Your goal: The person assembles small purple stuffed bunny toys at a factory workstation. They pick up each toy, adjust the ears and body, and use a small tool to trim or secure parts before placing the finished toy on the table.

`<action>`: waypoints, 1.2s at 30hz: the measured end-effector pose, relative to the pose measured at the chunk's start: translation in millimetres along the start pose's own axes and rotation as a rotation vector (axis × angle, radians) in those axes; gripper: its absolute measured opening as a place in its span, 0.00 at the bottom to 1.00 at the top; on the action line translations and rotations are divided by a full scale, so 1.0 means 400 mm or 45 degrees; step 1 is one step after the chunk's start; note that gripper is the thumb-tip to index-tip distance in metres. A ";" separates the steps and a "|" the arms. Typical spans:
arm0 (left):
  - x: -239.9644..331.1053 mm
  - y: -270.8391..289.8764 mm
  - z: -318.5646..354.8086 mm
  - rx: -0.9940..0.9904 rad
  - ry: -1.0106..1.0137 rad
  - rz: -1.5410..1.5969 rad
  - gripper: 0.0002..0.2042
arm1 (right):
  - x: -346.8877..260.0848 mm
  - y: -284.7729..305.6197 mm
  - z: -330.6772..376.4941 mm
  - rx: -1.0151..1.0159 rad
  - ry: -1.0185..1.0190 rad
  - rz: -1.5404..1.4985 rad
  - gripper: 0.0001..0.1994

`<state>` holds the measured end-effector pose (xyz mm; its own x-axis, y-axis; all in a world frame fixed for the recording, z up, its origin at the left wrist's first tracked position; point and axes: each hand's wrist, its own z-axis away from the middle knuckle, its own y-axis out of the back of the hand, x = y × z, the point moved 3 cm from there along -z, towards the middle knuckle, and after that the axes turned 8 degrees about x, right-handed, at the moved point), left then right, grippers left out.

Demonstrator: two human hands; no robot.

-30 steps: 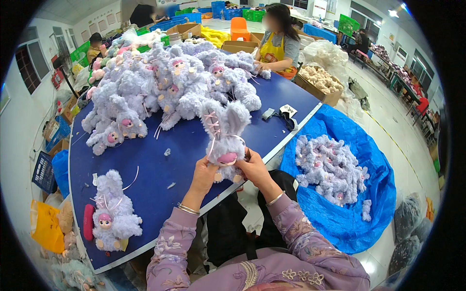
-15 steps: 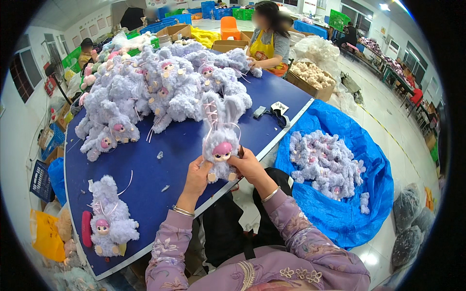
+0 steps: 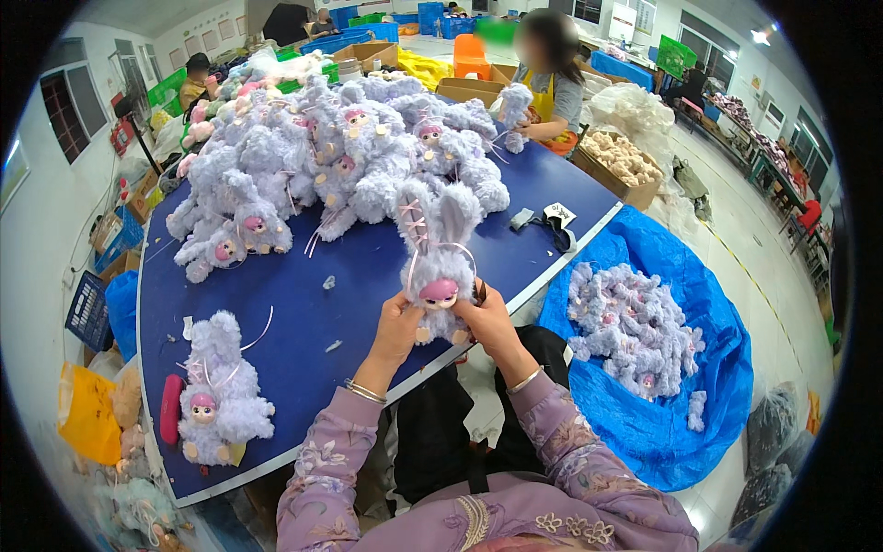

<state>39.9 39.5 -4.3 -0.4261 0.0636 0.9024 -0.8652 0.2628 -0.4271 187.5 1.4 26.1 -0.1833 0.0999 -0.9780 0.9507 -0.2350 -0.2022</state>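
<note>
A lavender plush bunny doll with a pink-topped doll face is held upright over the table's near edge. Its long ears point up, one crossed with pink ribbon lacing. My left hand grips the lower left of its body, and my right hand grips the lower right. Something dark and slim shows by my right fingers; its kind I cannot make out. On the left of the table lies another lavender plush doll with a loose ribbon, beside a dark pink narrow object.
Many similar dolls form a big heap at the back of the blue table. On the right, a blue tarp holds more plush pieces. Across the table a person holds a plush. A cardboard box stands behind the tarp.
The view has shifted slightly, so the scene sits further right. Both my hands still hold the doll by its lower body. The person across now holds a plush up.
</note>
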 end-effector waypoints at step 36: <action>0.052 -0.043 0.012 -0.199 0.011 -0.022 0.18 | -0.248 0.256 -0.090 0.548 0.496 -0.636 0.14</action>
<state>44.6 31.9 21.4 -0.4091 0.0657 0.9101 -0.8203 0.4104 -0.3984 312.1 2.3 104.3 -0.3887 0.6080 -0.6923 0.5821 -0.4204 -0.6960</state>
